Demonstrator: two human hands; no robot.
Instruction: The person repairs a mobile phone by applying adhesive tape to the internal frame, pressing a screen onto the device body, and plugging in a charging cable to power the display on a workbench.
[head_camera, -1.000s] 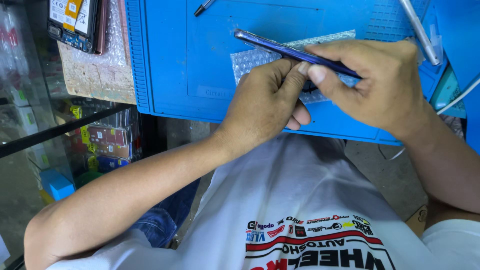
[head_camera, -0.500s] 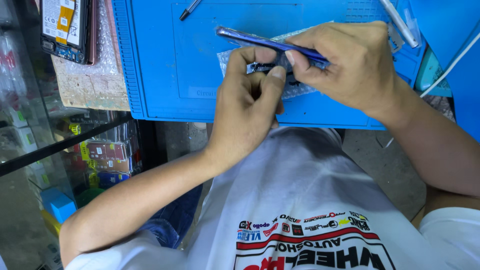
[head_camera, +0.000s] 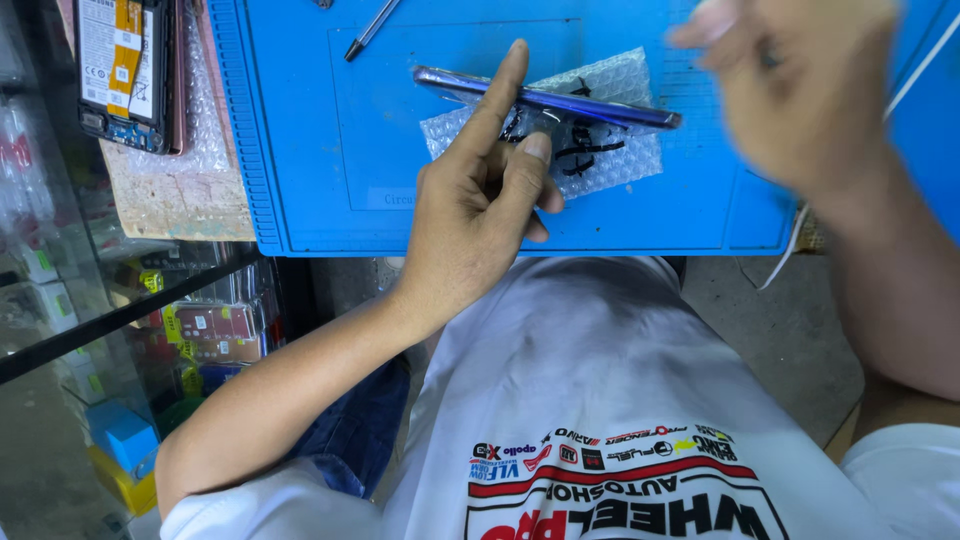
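Opened phone (head_camera: 125, 72): upper left of the frame, lying with its inside face up, showing a battery with a yellow strip, on a sheet of bubble wrap over a worn board.
Glass case (head_camera: 90, 330): lower left, under the bench edge, with coloured boxes behind the pane.
Blue mat (head_camera: 300, 150): covers the bench across the top of the frame, with a ridged left border.
Pen-like tool (head_camera: 370, 30): top centre-left on the mat, slanted, apart from the hands.
Left hand (head_camera: 475, 215): centre of the frame, forefinger stretched up across the left end of the phone, another fingertip pressed at its underside; fingers spread, not closed around it.
Phone (head_camera: 545, 98): a thin blue-violet one seen edge-on, upper centre, resting tilted over the bubble wrap pad, steadied by the left hand alone.
Bubble wrap pad (head_camera: 600, 150): on the mat beneath the phone, with small black strips on it.
Right hand (head_camera: 800, 85): upper right, blurred, lifted clear of the phone; I cannot tell whether the fingers are open or closed.
White cable (head_camera: 790, 250): right, hanging off the mat edge.
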